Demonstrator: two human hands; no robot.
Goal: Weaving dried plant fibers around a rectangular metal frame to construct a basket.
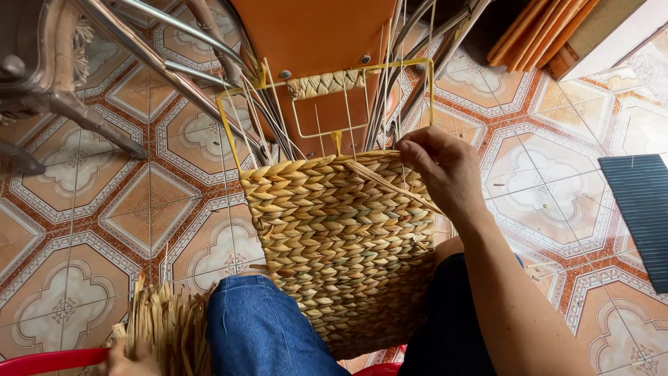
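Note:
A half-woven straw basket (341, 237) rests on my lap, its braided tan wall built up on a yellow wire frame (229, 132) with thin upright wires. My right hand (445, 170) grips the top right edge of the weave, pinching a flat straw strand (390, 182) that runs across the rim. My left hand (129, 358) is low at the bottom left, closed on a bundle of dried straw (167, 327). A short braided strip (325, 83) wraps the frame's inner handle bar.
An orange chair seat (313, 35) with grey metal legs stands just beyond the frame. More metal chair legs (104, 125) cross the patterned tile floor at left. A dark ribbed mat (643, 209) lies at right, a red basin rim (49, 361) at the bottom left.

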